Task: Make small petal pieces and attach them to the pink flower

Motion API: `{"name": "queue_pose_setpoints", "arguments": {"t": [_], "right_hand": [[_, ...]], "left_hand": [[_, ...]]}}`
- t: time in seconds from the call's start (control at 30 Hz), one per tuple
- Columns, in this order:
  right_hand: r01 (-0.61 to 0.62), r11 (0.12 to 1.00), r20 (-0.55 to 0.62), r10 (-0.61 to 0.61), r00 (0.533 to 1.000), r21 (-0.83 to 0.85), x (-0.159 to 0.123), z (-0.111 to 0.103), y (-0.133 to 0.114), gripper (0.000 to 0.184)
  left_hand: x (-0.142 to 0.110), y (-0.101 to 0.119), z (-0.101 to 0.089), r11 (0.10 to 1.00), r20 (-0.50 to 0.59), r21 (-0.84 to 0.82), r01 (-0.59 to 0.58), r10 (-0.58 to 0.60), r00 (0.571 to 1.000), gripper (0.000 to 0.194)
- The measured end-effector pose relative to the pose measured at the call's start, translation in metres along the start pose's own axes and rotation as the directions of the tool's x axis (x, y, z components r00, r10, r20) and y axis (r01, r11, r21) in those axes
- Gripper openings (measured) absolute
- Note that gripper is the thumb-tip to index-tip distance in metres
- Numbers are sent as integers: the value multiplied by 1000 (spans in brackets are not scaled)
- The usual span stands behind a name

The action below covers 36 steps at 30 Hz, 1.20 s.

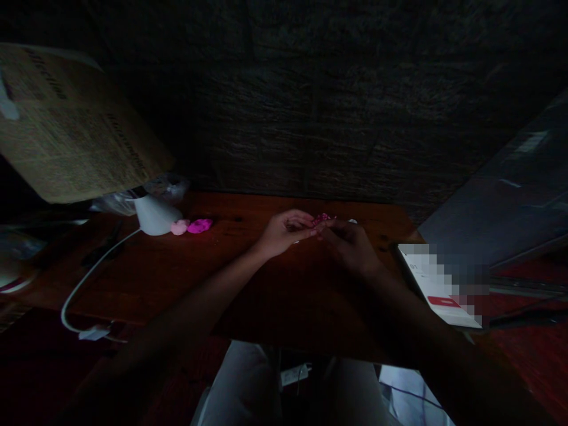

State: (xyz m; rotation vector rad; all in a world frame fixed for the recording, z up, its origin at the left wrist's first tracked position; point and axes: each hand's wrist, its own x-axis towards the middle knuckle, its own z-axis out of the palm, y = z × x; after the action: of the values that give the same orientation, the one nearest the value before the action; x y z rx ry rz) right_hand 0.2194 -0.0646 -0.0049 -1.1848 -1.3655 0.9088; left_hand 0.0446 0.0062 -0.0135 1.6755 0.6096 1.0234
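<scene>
My left hand [286,232] and my right hand [348,241] meet over the middle of the wooden table, thumbs and fingertips pinched together. Whatever sits between the fingertips is too small and dark to make out. Just behind the fingertips shows a cluster of small magenta bits [325,217], partly covered by my fingers; whether they touch it I cannot tell. Off to the left, beside a white lamp base, lie a light pink lump [180,227] and a bright magenta lump [200,226], both soft-looking like modelling clay.
A lamp with a printed shade [84,130] and white base [155,214] stands at the left, its white cord [73,296] hanging over the table [239,284] edge. A lit tablet or phone [437,290] lies at the right. Behind rises a dark wall [310,118].
</scene>
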Motion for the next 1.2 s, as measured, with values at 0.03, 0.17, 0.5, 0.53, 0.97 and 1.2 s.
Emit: {"name": "queue_pose_setpoints", "arguments": {"t": [0.03, 0.17, 0.5, 0.53, 0.97, 1.2], "right_hand": [[-34, 999, -7, 34, 999, 24, 0, 0, 0, 28], [-112, 986, -28, 117, 993, 127, 0, 0, -1, 30], [-191, 934, -64, 219, 974, 302, 1, -2, -2, 34], [-194, 933, -63, 223, 973, 304, 1, -2, -1, 34], [-66, 899, -107, 124, 986, 433, 2, 8, 0, 43], [-140, 933, -56, 167, 984, 330, 3, 5, 4, 39]], "left_hand": [[0, 0, 0, 1000, -2, -4, 2, -2, 1000, 39], [0, 1, 0, 999, -9, -29, 22, -23, 1000, 37], [-1, 0, -1, 998, 9, -53, 43, -42, 999, 38], [-1, 0, -1, 998, 9, -54, 42, -42, 999, 38], [-3, 1, 5, 988, 29, -121, 93, -90, 996, 42], [-5, 3, 5, 984, 49, -110, 141, -136, 990, 39]]}}
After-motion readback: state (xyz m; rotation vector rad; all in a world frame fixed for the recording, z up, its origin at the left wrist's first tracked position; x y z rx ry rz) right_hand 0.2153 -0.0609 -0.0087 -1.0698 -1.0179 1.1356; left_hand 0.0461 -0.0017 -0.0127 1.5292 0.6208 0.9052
